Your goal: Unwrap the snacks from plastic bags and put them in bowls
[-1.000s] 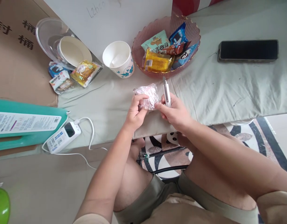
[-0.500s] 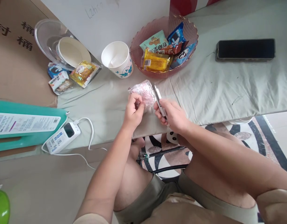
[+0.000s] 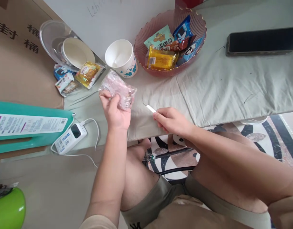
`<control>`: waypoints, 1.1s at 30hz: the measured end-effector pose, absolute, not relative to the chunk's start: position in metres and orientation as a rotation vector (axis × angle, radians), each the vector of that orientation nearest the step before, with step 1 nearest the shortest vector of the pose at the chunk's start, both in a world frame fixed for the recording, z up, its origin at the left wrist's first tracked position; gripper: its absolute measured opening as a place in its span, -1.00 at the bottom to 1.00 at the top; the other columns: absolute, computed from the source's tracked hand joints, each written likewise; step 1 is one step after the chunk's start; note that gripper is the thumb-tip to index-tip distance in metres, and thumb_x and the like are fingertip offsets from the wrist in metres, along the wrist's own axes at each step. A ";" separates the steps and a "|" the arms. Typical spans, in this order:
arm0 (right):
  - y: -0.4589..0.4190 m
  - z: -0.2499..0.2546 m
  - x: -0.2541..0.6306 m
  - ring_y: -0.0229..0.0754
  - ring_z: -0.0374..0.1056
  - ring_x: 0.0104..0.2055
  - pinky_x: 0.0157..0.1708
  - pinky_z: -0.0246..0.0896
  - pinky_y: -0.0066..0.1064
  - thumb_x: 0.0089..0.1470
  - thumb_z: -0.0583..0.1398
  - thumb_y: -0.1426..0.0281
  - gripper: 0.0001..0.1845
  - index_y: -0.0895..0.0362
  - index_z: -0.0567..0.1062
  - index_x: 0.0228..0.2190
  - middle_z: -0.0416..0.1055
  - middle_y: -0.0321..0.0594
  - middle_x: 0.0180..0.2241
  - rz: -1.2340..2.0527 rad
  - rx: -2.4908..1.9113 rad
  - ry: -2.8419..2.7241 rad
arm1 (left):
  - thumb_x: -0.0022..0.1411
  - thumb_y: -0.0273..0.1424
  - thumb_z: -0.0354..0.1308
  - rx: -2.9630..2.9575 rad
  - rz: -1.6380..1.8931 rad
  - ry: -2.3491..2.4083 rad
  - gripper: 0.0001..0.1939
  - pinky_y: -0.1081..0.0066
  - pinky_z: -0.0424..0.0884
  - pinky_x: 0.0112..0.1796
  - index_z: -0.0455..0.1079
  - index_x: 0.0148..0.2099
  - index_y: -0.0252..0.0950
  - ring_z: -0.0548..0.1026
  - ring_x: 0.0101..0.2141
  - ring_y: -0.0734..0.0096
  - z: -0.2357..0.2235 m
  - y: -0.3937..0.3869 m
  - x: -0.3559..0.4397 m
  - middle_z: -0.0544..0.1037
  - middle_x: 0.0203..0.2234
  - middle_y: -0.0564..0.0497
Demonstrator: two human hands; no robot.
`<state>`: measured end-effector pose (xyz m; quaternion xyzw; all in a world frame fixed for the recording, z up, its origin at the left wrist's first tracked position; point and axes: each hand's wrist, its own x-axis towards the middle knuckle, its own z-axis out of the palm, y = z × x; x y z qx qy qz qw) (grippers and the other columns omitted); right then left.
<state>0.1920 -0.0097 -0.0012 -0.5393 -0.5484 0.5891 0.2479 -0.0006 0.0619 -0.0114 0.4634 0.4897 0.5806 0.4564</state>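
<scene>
My left hand [image 3: 116, 111] is closed on a crinkled clear plastic packet [image 3: 119, 88] with something pinkish inside, raised in front of the white paper cup [image 3: 121, 57]. The thumb presses on its near edge, and some fingers are hidden behind it. To the right, my right hand [image 3: 170, 119] grips a slim white tool with a thin pointed tip [image 3: 150, 108]; its rear end is hidden in the palm. That tip points toward the packet but stays apart from it. Both hands are above the pale green cloth [image 3: 206, 92].
A pink ribbed bowl [image 3: 146, 71] of wrapped snacks stands beyond the hands. A phone [image 3: 261, 41] lies far right. On the left are several snack packets [image 3: 89, 74], a paper bowl [image 3: 77, 52], a white power bank [image 3: 71, 138] with its cable, and a teal container [image 3: 41, 140].
My left hand has lifted the packet and moved it left, toward the cup. My right hand has shifted slightly, and the tool now slants more to the left. The head view has shifted slightly.
</scene>
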 end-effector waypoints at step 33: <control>-0.001 -0.031 0.207 -0.02 0.31 -0.18 -0.10 0.17 -0.13 0.11 0.05 0.50 -0.55 0.05 0.65 -0.12 0.41 -0.08 -0.25 0.474 -1.299 -2.129 | 0.31 -0.17 0.20 1.439 1.428 1.402 -0.77 0.39 0.45 -0.32 0.33 -0.27 -0.20 0.50 -0.40 0.41 -0.030 0.055 -0.001 0.45 -0.45 0.07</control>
